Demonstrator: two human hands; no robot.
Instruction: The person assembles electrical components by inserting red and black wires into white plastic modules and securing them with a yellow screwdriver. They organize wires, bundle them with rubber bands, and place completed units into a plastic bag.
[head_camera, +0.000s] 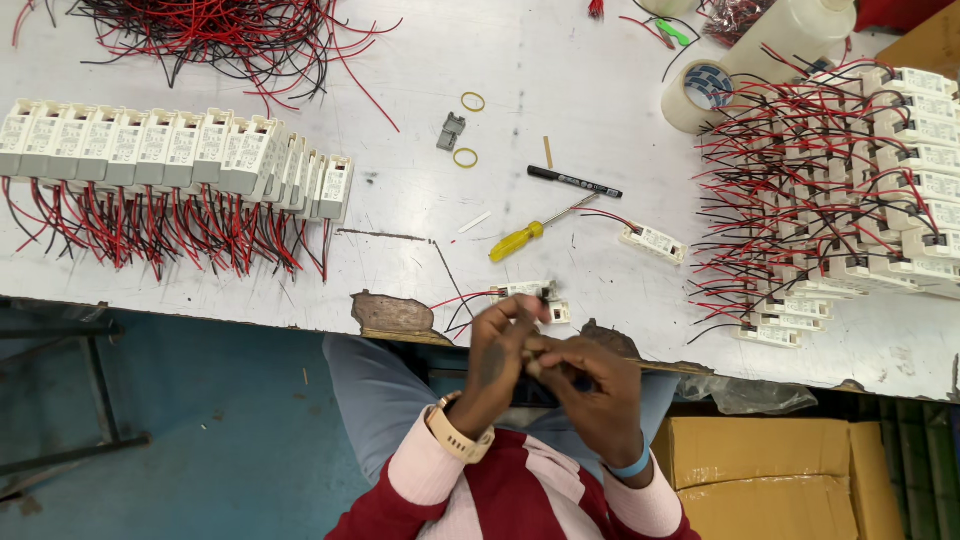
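Observation:
My left hand (497, 352) and my right hand (590, 385) are pressed together just below the table's front edge, fingers curled around a small part that my fingers mostly hide. A small white module (530, 292) with red and black wires lies on the table edge right above my hands; whether my left fingertips touch it I cannot tell. A yellow-handled screwdriver (528, 236) and a black pen (573, 181) lie a little farther back. Another white module (652, 241) with wires lies to the right of the screwdriver.
A row of white modules (170, 150) with red and black wires lines the left. A stack of wired modules (860, 190) fills the right. Loose wires (230, 40), a tape roll (698, 92), rubber bands (472, 101) and a cardboard box (770, 470) are around.

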